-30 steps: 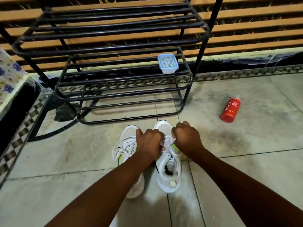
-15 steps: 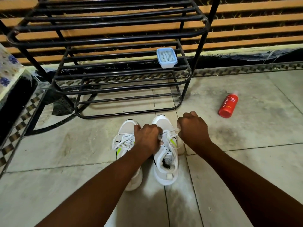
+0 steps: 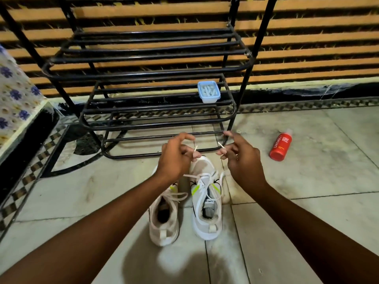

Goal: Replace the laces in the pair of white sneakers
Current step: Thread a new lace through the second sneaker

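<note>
Hands, left hand [image 3: 174,158] and right hand [image 3: 242,158], each pinching one lace tip, two sneakers [image 3: 206,201], one bottle [image 3: 280,145]

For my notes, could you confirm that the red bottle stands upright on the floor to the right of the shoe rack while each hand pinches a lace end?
Not quite: the head view shows the red bottle lying on its side, not upright. The rest holds.

Two sneakers [image 3: 185,203] sit side by side on the floor [image 3: 307,212], toes pointing at the rack [image 3: 155,83] just behind them. A small tub [image 3: 208,92] sits on the rack's middle shelf, right end. A bottle [image 3: 280,144] lies right of the rack. Both hands [image 3: 209,152] hover over the toes.
</note>
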